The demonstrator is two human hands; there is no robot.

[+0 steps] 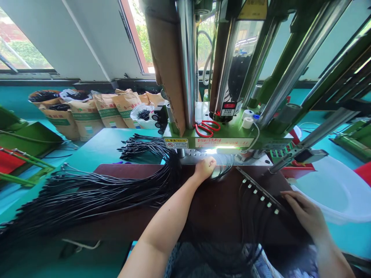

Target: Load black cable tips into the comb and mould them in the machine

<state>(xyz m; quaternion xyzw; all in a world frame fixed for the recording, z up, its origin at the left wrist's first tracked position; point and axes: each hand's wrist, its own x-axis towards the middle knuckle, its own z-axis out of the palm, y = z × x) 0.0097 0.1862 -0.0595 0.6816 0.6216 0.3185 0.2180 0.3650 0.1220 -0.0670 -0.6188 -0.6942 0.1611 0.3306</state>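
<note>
My left hand (205,168) is closed at the front edge of the green press, under its lit opening. Whatever its fingers hold, if anything, is hidden. Just right of it, a loop of thin black cables (225,165) comes out of the press. A narrow metal bar (261,189) lies slantwise on the brown tabletop (220,204), with several small pale connectors (262,198) along it and black cables hanging toward my lap. Beside the bar's near end is my right hand (305,214), its fingers stretched out; I cannot tell if they touch the bar.
A big bundle of black cables (116,189) covers the table's left side. Red-handled scissors (207,128) lie on the press (179,141). Steel columns (188,65) rise in front of me. A white round tub (339,189) stands right; paper sacks (87,117) line the wall.
</note>
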